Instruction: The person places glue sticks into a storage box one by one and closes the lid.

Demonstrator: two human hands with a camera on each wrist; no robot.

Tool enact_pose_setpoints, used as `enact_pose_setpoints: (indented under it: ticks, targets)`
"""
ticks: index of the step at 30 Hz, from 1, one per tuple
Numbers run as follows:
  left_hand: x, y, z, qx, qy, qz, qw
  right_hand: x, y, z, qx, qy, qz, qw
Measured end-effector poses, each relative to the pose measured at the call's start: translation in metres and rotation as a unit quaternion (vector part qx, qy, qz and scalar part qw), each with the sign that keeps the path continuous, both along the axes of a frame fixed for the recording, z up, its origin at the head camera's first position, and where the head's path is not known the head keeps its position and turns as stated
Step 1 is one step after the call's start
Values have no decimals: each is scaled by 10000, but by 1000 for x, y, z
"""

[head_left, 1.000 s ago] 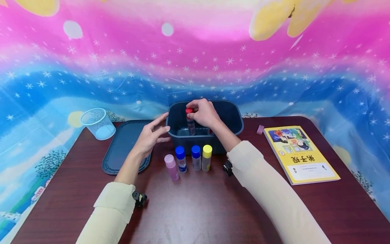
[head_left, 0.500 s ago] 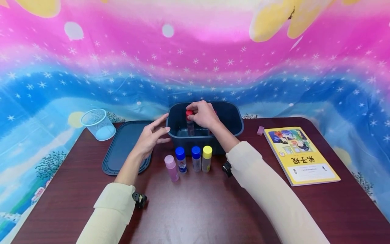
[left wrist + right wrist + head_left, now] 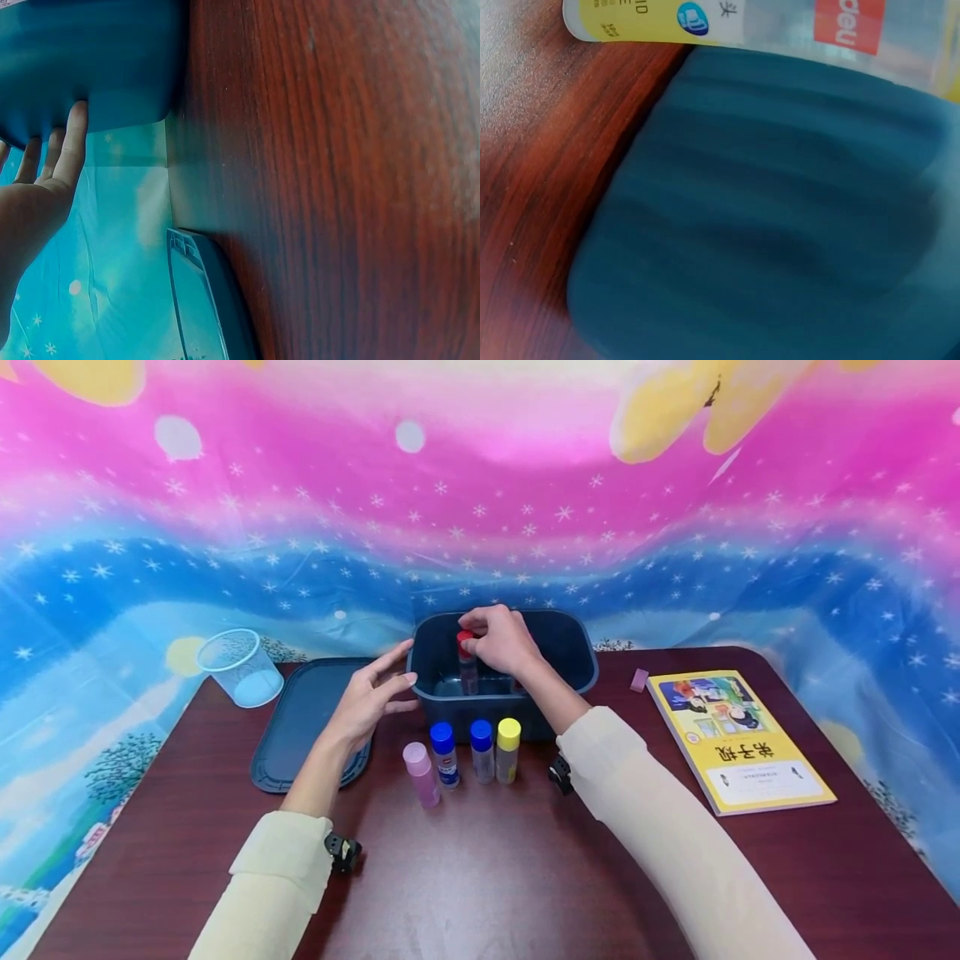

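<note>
Five small bottles were in view: four stood in a row on the table [image 3: 480, 877] just in front of the bin [image 3: 577, 670], capped pink [image 3: 420, 771], blue [image 3: 443, 752], blue [image 3: 482, 748] and yellow [image 3: 507, 747], and one red-capped bottle [image 3: 467, 660] stood upright inside the bin. There was one dark blue bin, one matching lid [image 3: 300, 722] lying flat to its left, one clear cup [image 3: 240, 665] beyond the lid, one yellow book [image 3: 738, 739] at the right, and one small pink eraser [image 3: 639, 679] between bin and book.

The right hand [image 3: 501, 639] reached over the bin's near wall, its fingertips curled round the red cap, pinching the bottle from above while the bottle's base was down near the bin floor. The left hand [image 3: 371, 693] lay with fingers straight and slightly spread, their tips pressed flat against the bin's left outer wall; the left wrist view showed those fingers [image 3: 71, 142] touching the blue plastic, gripping nothing. Both sleeves were pale cream.
</note>
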State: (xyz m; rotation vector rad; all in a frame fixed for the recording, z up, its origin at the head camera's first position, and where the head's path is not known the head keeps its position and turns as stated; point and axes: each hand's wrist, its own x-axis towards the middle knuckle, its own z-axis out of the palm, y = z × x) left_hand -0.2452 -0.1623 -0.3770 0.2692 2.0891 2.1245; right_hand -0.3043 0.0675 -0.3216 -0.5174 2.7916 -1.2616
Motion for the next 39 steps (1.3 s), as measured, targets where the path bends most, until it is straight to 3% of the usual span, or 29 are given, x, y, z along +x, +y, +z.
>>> enact_pose_setpoints:
  ticks: [14, 26, 34, 39]
  targets:
    - [0, 0, 0, -17, -1, 0, 10000, 15, 11, 14, -399, 232, 185, 9988]
    - [-1, -1, 1, -164, 114, -37, 9998, 41, 30, 26, -1193, 426, 384, 9912]
    - [-2, 0, 1, -189, 174, -26, 9997, 53, 43, 26, -1202, 435, 563, 9902]
    - [0, -1, -1, -194, 179, -24, 9996, 60, 51, 21, -1234, 432, 936, 9870]
